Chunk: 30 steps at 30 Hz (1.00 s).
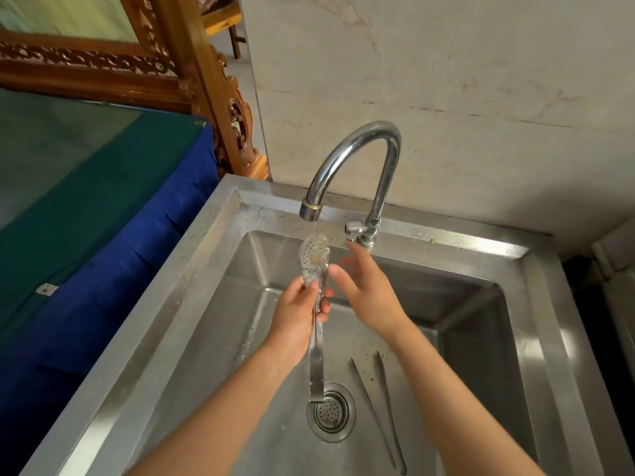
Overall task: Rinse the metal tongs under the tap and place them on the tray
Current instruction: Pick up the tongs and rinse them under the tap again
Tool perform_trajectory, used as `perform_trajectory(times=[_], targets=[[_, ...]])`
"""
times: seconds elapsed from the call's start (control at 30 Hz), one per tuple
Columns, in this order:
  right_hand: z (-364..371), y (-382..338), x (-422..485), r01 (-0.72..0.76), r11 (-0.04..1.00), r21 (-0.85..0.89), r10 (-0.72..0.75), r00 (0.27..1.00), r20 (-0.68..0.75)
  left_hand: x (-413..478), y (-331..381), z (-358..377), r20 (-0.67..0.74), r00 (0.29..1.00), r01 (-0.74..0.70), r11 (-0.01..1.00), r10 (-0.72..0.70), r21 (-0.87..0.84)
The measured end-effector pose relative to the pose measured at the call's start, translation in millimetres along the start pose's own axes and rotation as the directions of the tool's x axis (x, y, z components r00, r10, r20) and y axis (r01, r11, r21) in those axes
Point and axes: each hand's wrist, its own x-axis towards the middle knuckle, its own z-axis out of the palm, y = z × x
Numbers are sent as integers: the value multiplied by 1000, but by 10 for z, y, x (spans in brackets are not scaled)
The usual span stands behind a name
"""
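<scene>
Metal tongs (316, 359) with a perforated spoon-shaped head stand nearly upright in the steel sink (536, 338). My left hand (299, 314) grips them just below the head. Their head sits right under the spout of the chrome tap (354, 149), and a thin stream of water runs onto it. My right hand (367, 286) hovers just to the right of the tongs, fingers spread, holding nothing, a little below the tap handle (354, 230). No tray is in view.
A second, thin pair of metal tongs (381, 407) lies on the sink floor to the right of the drain strainer (331, 412). A blue and green cloth-covered table (86, 201) stands left of the sink. A marble wall (446, 80) rises behind the tap.
</scene>
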Motion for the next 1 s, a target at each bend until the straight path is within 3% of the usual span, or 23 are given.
perform_trajectory(times=[0.17,0.37,0.43,0.53,0.57,0.77,0.83,0.93,1.0], targets=[[156,-242,485,116,985,-128,-89,976,199,1,125,-117,58,998,-16,990,8,140],[246,-266,644,60,998,-37,-62,997,-54,-29,238,-222,99,995,-38,967,14,250],[257,-272,590,44,999,1,-44,999,8,-35,258,-238,101,995,-49,958,21,283],[260,-230,495,53,998,-19,-47,975,219,-39,283,-273,89,996,-47,950,20,310],[261,-209,493,54,998,-22,-48,974,221,-37,285,-277,90,996,-48,947,20,318],[280,-254,520,17,992,127,-6,996,-91,-81,284,-264,124,992,-35,954,-3,299],[279,-244,479,24,988,155,-22,1000,-18,-71,303,-269,115,993,-37,951,2,306],[246,-179,433,-8,977,211,-37,977,210,-30,342,-306,95,995,-48,946,18,320],[222,-166,457,-10,988,152,-13,989,149,-28,343,-312,100,995,-44,937,10,346]])
